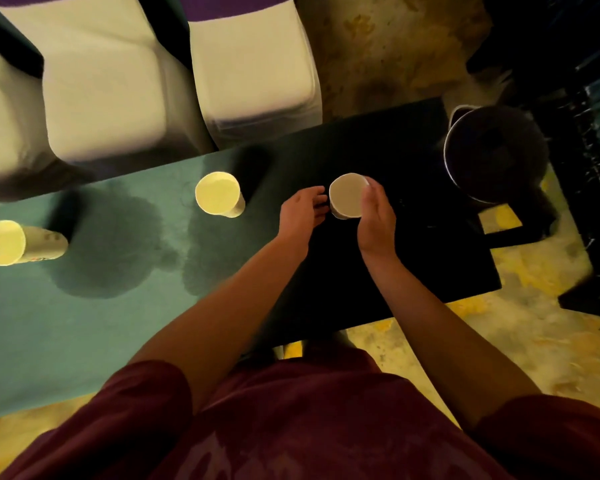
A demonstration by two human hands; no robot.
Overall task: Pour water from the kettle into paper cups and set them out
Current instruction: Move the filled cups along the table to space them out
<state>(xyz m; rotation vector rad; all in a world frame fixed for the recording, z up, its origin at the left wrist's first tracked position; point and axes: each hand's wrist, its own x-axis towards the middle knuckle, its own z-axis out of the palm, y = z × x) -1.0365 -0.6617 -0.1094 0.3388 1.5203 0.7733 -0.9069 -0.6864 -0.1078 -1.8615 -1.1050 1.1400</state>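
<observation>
Three paper cups stand on a green table point(49, 323). One cup point(6, 242) is at the far left, a second cup point(219, 194) near the middle. My right hand point(376, 216) wraps the right side of the third cup point(345, 195), which sits on the table's dark right part. My left hand point(303, 211) is just left of that cup, fingers apart, fingertips near or touching its side. A dark kettle point(492, 154) stands past the table's right end.
Wet dark patches point(118, 244) spread over the tabletop between the left and middle cups. Two white-covered chairs point(111, 91) stand behind the table. A dark stand point(520, 230) carries the kettle; patterned carpet point(516, 341) lies to the right.
</observation>
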